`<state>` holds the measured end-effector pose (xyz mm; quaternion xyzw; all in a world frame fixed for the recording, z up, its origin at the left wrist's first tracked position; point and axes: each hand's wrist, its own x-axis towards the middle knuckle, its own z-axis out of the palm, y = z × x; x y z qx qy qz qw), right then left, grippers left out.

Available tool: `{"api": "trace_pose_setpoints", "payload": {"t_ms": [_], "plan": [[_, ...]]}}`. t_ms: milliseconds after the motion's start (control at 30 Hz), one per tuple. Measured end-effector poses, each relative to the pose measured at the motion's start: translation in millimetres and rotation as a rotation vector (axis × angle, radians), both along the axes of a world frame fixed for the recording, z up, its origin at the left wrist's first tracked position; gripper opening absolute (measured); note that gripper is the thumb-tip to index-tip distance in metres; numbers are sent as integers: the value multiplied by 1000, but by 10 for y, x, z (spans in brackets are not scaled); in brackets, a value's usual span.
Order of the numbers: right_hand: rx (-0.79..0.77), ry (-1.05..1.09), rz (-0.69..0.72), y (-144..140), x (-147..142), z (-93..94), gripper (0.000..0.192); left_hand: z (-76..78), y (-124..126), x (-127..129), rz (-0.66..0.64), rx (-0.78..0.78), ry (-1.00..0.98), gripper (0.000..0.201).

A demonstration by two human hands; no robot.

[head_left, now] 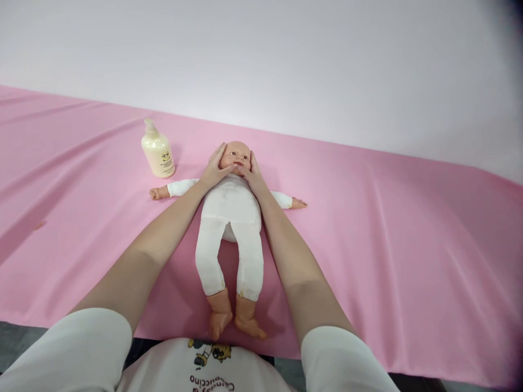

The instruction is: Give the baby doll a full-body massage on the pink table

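Left hand [213, 169]: open, cupping doll [231, 212] head's side.
Right hand [254, 173]: open, cupping other side.
Bottle [157, 150]: near, on pink sheet [388, 218].

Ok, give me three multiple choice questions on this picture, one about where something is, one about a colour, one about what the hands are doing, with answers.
1. Where does the pump bottle stand?
A. Beside the doll's head
B. By the doll's feet
C. On the doll's belly

2. What colour is the sheet?
A. Blue
B. Pink
C. Green

3. How are the hands placed?
A. Holding the bottle
B. Flat on the sheet
C. On the doll's face

Answers: 1 A, it stands on the sheet next to the doll. 2 B, plainly pink. 3 C, left hand and right hand cup both cheeks.
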<state>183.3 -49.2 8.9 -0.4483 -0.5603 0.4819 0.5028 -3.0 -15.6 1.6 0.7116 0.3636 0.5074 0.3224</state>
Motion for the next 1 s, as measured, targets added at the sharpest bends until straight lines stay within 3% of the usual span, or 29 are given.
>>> {"api": "trace_pose_setpoints", "payload": {"t_ms": [167, 300, 433, 500, 633, 700, 867, 1000], "plan": [[-25, 150, 30, 48, -22, -24, 99, -18, 41, -10, -14, -30, -56, 81], [-81, 200, -42, 88, -34, -30, 86, -66, 98, 39, -12, -95, -205, 64], [-91, 188, -85, 87, -36, -32, 75, -89, 116, 66, -53, -113, -262, 63], [-67, 161, -54, 70, -21, -37, 81, -92, 110, 57, -77, -120, -216, 68], [-2, 58, 14, 39, 31, -46, 116, -90, 77, 1, -88, -91, -101, 100], [16, 30, 38, 35, 54, -48, 123, -88, 66, -35, -102, -82, -80, 107], [36, 40, 100, 32, 68, -55, 133, -68, 62, -100, -198, -69, -97, 107], [14, 62, 76, 19, 62, -59, 124, -30, 25, -99, -223, -69, -138, 94]]}}
